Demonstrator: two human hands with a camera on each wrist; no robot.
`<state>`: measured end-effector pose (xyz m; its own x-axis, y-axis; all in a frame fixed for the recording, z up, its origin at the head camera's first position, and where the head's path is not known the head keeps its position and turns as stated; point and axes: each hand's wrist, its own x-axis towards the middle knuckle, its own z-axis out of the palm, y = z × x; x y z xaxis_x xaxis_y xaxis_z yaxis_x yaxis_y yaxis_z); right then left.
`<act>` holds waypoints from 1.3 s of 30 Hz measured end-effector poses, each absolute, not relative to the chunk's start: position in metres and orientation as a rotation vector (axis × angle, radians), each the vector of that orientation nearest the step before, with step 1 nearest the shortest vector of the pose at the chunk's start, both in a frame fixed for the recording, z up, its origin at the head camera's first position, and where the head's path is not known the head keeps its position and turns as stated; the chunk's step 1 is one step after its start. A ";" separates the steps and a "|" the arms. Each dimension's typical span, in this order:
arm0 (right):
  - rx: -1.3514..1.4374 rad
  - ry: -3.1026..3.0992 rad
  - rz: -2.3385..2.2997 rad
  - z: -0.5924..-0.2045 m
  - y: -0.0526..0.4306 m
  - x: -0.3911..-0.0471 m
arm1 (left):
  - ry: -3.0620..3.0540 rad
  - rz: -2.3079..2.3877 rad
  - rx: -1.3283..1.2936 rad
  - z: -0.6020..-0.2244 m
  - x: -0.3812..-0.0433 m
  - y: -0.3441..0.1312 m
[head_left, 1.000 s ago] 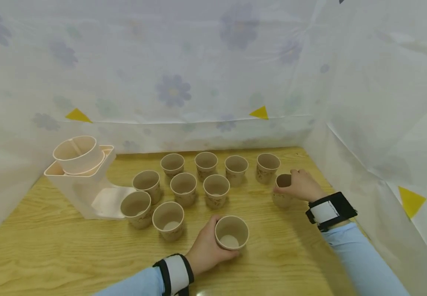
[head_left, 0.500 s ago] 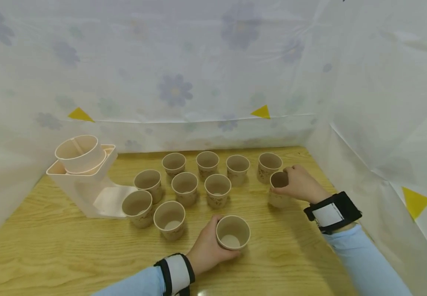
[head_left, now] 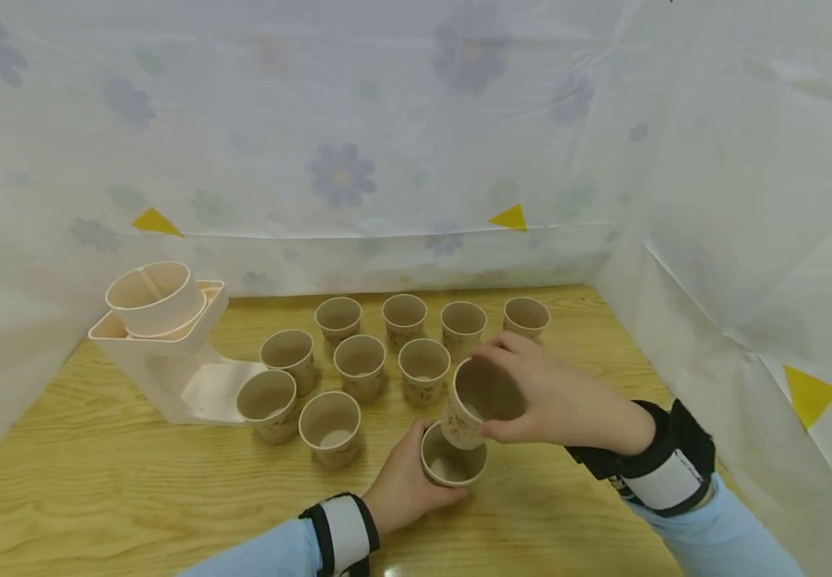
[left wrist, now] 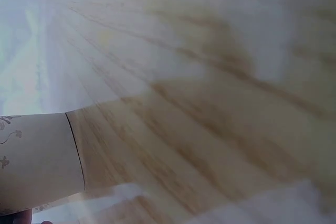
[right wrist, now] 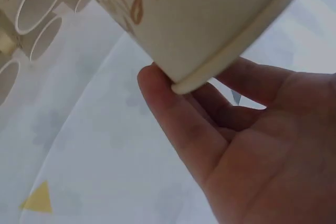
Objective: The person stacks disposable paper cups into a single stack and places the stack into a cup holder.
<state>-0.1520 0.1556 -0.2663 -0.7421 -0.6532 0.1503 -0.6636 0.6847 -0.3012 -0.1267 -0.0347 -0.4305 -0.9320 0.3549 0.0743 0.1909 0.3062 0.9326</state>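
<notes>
My left hand (head_left: 403, 487) grips a beige paper cup (head_left: 450, 471) upright near the front middle of the table, fingers around its far side and thumb at the near side. Over its mouth, my right hand (head_left: 559, 399) holds a second paper cup (head_left: 463, 418) by the rim, tilted, its base overlapping the lower cup's opening. The right wrist view shows brown leaf print on that raised cup (right wrist: 205, 19) and fingertips (right wrist: 157, 80) at its rim. Part of the left hand's cup (left wrist: 39, 161) enters the left wrist view at lower left.
Several more paper cups stand upright behind, among them one at the near left (head_left: 330, 433) and one at the far right (head_left: 527, 315). A cream plastic stand (head_left: 171, 377) with a round hopper (head_left: 152, 300) is at the left. A flowered white sheet (head_left: 401, 160) encloses the wooden table (head_left: 135, 497).
My right hand has lifted its cup from the table's right side and carried it leftward and nearer, over the left hand's cup. The left hand has stayed in place.
</notes>
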 end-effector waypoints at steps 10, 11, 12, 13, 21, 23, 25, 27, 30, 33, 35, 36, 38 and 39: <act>1.288 -2.921 0.471 -0.297 0.132 -0.149 | 2.367 1.737 0.500 -0.431 -0.127 -0.037; 1.304 -2.925 0.472 -0.301 0.131 -0.150 | 2.363 1.740 0.504 -0.431 -0.127 -0.037; 1.318 -2.923 0.463 -0.305 0.129 -0.151 | 2.357 1.744 0.506 -0.431 -0.127 -0.037; 1.331 -2.928 0.464 -0.308 0.128 -0.152 | 2.353 1.746 0.505 -0.432 -0.127 -0.037; 1.396 -2.943 0.457 -0.325 0.125 -0.156 | 2.350 1.743 0.487 -0.431 -0.127 -0.036; 1.414 -2.930 0.441 -0.327 0.125 -0.156 | 2.354 1.745 0.486 -0.431 -0.127 -0.036; 1.424 -2.927 0.416 -0.327 0.125 -0.156 | 2.360 1.746 0.489 -0.430 -0.127 -0.036; 1.430 -2.927 0.388 -0.328 0.124 -0.156 | 2.362 1.749 0.490 -0.430 -0.127 -0.036; 1.441 -2.912 0.341 -0.330 0.124 -0.156 | 2.373 1.756 0.499 -0.431 -0.128 -0.036; 1.463 -2.878 0.303 -0.331 0.124 -0.156 | 2.387 1.764 0.512 -0.432 -0.128 -0.036; 1.480 -2.855 0.289 -0.332 0.124 -0.157 | 2.393 1.764 0.520 -0.432 -0.128 -0.036; 1.489 -2.850 0.287 -0.333 0.124 -0.157 | 2.397 1.759 0.521 -0.432 -0.128 -0.036; 1.492 -2.870 0.318 -0.334 0.126 -0.159 | 2.400 1.749 0.517 -0.432 -0.128 -0.036; 1.470 -2.897 0.346 -0.334 0.127 -0.161 | 2.396 1.745 0.513 -0.432 -0.128 -0.036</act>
